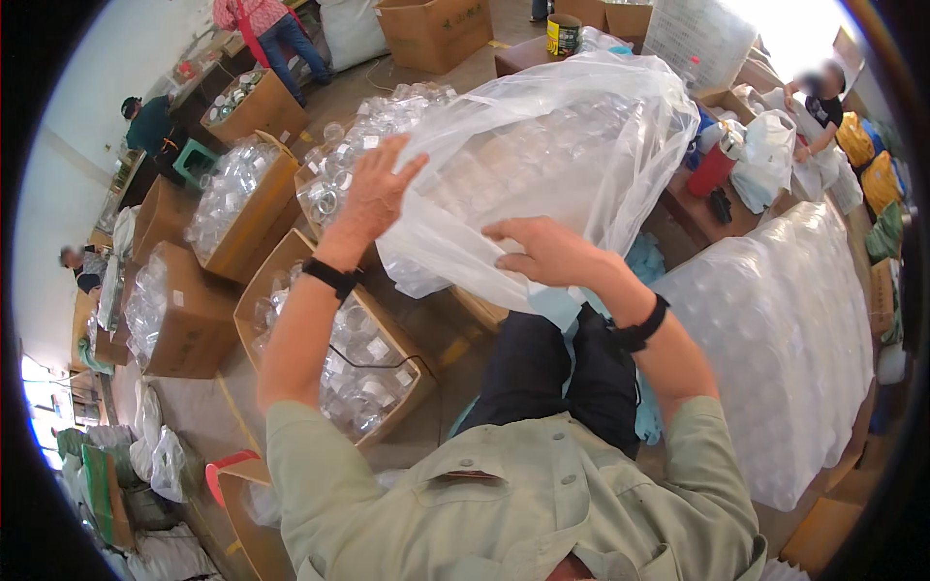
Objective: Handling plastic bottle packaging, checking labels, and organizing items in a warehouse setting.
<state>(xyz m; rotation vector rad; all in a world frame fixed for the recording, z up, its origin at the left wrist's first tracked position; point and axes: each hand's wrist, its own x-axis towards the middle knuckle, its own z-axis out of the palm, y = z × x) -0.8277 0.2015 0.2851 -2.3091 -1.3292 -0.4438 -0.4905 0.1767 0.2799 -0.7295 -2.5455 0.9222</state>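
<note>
In front of me a large clear plastic bag [441, 225] lies with its mouth toward me, and rows of clear plastic bottles or jars [542, 145] show through its film. My left hand [380, 189] is raised by the bag's left edge, fingers spread and nothing visible in it. Over the near edge of the bag is my right hand [554, 250], its fingers bent and the thumb held apart from them. It seems to touch the film; no firm grip on it shows. Each wrist wears a black band.
Left of me stand cardboard boxes [260, 315] of loose clear containers [363, 373]. A full bag of stacked containers [775, 339] rises on my right. Beyond it are a red cylinder [715, 163] and white bags [765, 160]. Several other people work farther away.
</note>
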